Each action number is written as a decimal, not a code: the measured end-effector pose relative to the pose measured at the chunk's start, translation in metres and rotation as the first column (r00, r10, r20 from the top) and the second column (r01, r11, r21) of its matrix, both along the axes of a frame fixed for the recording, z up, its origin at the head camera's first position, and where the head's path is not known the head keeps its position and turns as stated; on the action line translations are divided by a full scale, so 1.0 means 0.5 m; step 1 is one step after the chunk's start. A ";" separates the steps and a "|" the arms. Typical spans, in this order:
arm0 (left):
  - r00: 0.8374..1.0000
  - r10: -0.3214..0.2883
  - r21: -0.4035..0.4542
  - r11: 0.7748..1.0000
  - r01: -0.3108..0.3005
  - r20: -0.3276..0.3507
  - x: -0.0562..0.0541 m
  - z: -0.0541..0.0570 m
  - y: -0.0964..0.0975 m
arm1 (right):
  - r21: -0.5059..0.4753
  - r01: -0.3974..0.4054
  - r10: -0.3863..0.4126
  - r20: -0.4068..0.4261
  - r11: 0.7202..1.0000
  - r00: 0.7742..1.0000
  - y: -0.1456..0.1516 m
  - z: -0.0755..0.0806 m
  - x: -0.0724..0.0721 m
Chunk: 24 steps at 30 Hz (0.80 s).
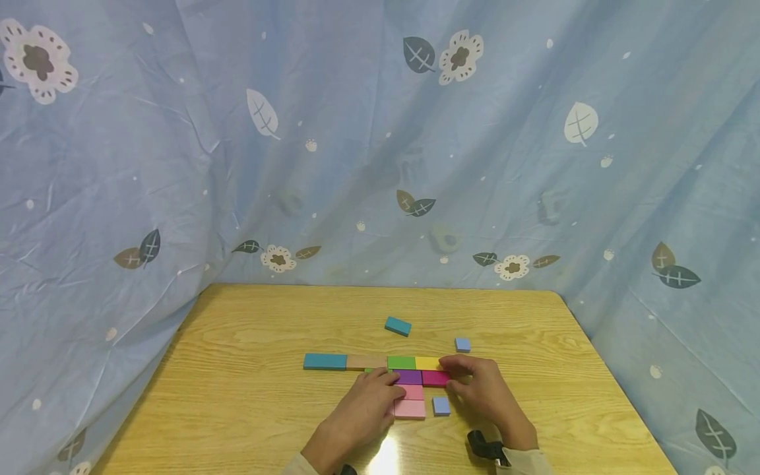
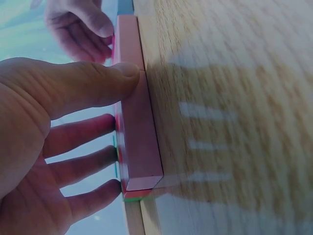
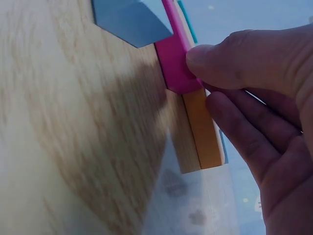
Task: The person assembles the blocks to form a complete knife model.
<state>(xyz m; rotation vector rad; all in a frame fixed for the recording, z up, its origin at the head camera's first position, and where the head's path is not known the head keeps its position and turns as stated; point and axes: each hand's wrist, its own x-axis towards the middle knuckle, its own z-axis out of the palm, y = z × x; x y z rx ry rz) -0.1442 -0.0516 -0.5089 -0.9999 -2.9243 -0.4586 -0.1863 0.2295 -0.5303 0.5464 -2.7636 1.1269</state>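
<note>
Flat coloured blocks lie edge to edge in rows. In the head view the back row has a blue block [image 1: 324, 361], a tan block [image 1: 363, 361], a green block [image 1: 402, 363] and a yellow block [image 1: 427, 363]. In front are a purple block [image 1: 410, 377], a magenta block [image 1: 436, 379] and pink blocks [image 1: 410, 410]. My left hand [image 1: 368, 401] rests over the left part, thumb on the near pink block's side [image 2: 139, 132], fingertips on top. My right hand [image 1: 483, 386] has its thumb against the magenta block and a fingertip at the yellow block's right end.
A light blue square block [image 1: 441, 406] lies just right of the pink ones. Another light blue block [image 1: 462, 344] and a teal block [image 1: 398, 326] lie farther back on the wooden table [image 1: 249, 330]. A patterned curtain [image 1: 356, 132] hangs behind and at the sides.
</note>
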 end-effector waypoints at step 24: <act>1.000 0.005 0.000 1.000 -0.005 0.015 -0.002 0.001 0.000 | 0.007 0.001 -0.001 0.024 1.000 1.000 -0.004 0.004 -0.007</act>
